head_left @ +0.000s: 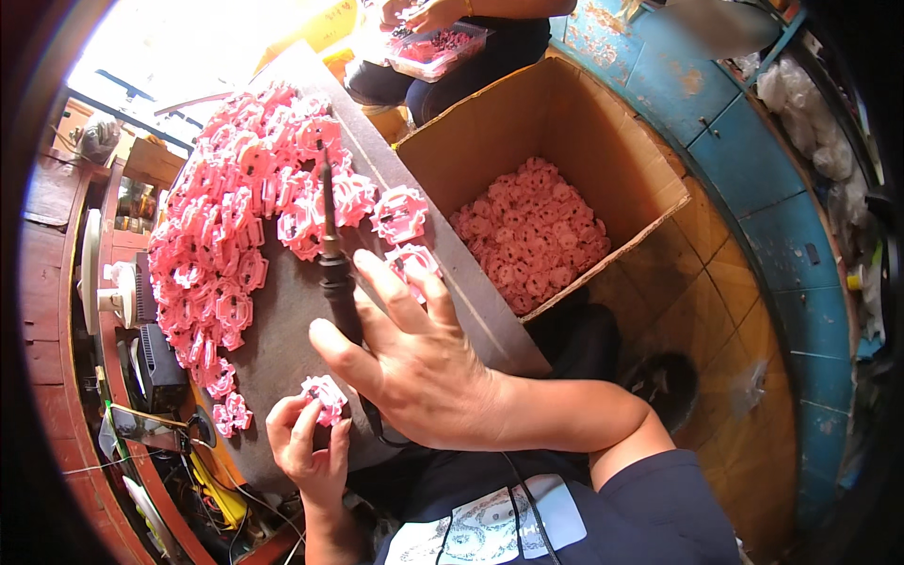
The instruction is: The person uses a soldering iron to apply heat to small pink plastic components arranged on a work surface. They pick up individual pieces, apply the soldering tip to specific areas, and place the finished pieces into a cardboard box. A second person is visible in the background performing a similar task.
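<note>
My left hand (306, 445) pinches a small pink plastic piece (326, 394) near the grey board's lower edge. My right hand (419, 367) is spread over a black soldering iron (337, 273), with fingers apart and fingertips near a loose pink piece (407, 259). The iron points away from me; its lower handle is hidden under that hand, and I cannot make out a grip on it. A large heap of similar pink pieces (202, 268) covers much of the grey board (273, 377).
A cardboard box (640, 132) right of the board holds many pink pieces. Beyond, another person's hands (428, 14) are above a clear tub (424, 61). Cables, tools and dark devices (160, 363) crowd the left; blue tiled ledge (791, 245) borders the right.
</note>
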A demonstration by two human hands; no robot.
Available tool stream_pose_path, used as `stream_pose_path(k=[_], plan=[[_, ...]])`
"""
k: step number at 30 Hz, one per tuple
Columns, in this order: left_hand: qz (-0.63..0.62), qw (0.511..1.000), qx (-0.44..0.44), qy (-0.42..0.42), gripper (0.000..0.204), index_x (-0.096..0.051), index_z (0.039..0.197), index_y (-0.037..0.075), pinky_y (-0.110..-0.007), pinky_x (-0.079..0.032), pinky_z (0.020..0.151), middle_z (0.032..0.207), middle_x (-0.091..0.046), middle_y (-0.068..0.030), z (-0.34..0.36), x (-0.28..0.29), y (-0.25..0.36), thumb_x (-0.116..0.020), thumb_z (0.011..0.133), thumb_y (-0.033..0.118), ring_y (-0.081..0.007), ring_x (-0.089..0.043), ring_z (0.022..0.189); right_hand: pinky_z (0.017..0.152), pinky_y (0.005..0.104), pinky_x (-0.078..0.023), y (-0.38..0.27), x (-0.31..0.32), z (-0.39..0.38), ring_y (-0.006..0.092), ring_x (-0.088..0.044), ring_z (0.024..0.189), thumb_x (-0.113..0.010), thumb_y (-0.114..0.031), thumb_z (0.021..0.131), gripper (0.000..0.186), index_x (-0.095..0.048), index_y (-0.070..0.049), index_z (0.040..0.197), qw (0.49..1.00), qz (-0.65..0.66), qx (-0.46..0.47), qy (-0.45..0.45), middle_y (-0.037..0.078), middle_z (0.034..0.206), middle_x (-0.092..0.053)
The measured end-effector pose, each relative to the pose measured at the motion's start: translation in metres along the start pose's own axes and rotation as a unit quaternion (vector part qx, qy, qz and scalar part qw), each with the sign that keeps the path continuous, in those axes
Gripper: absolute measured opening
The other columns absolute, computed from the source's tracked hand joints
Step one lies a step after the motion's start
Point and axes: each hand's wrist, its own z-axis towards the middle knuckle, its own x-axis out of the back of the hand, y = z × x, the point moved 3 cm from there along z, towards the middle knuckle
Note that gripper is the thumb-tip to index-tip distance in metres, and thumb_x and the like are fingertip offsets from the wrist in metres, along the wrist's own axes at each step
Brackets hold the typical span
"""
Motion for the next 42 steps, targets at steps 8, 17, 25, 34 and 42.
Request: stream_pose_path(k=[8, 17, 25, 34, 42], plan=[[0.0, 0.999, 0.048, -0.023, 0.042, -0.072, 0.122, 0.003, -0.042, -0.049, 0.101, 0.124, -0.061, -0.0173, -0.002, 0.0, 0.004, -0.084, 0.083, 0.009, -0.0325, -0.061, 0.113, 0.115, 0.0702, -0.019, 0.033, 0.0, 0.003, 0.0534, -0.042, 0.145, -0.064, -0.018, 0.089, 0.05, -0.054, -0.011, 0.138, 0.989, -0.014, -0.044, -0.14, 0.031, 0.14, -0.059], [0.022, 0.997, 0.068, -0.034, 0.045, -0.073, 0.122, 0.004, -0.044, -0.05, 0.1, 0.127, -0.058, -0.018, -0.004, 0.003, 0.0, -0.088, 0.081, 0.016, -0.0343, -0.06, 0.114, 0.118, 0.0779, -0.016, 0.038, -0.006, 0.011, 0.0605, -0.043, 0.145, -0.055, -0.03, 0.097, 0.044, -0.06, -0.006, 0.134, 0.988, -0.053, -0.061, -0.135, 0.037, 0.141, -0.061], [0.002, 0.998, 0.058, -0.033, 0.041, -0.071, 0.124, 0.003, -0.042, -0.048, 0.103, 0.13, -0.06, -0.0175, -0.002, 0.001, 0.002, -0.083, 0.087, 0.015, -0.032, -0.06, 0.116, 0.118, 0.08, -0.016, 0.056, 0.018, 0.014, 0.058, -0.045, 0.144, -0.055, -0.026, 0.098, 0.044, -0.058, -0.002, 0.136, 0.969, -0.168, -0.134, -0.121, 0.039, 0.139, -0.06], [-0.007, 0.999, 0.036, -0.005, 0.04, -0.071, 0.121, 0.003, -0.041, -0.051, 0.101, 0.125, -0.062, -0.0186, 0.001, -0.002, 0.004, -0.083, 0.083, 0.003, -0.0328, -0.062, 0.117, 0.114, 0.0692, -0.026, 0.051, 0.038, -0.003, 0.0464, -0.047, 0.144, -0.058, -0.01, 0.095, 0.037, -0.061, -0.011, 0.132, 0.984, -0.129, -0.096, -0.077, 0.024, 0.131, -0.069], [-0.042, 0.999, -0.012, 0.026, 0.034, -0.074, 0.114, 0.002, -0.039, -0.056, 0.09, 0.114, -0.068, -0.0168, 0.011, -0.003, 0.005, -0.082, 0.082, -0.004, -0.0325, -0.069, 0.102, 0.109, 0.0647, -0.037, 0.052, 0.045, 0.001, 0.0463, -0.058, 0.124, -0.063, -0.01, 0.092, 0.037, -0.063, -0.004, 0.128, 0.972, -0.21, -0.105, 0.004, 0.027, 0.113, -0.07]])
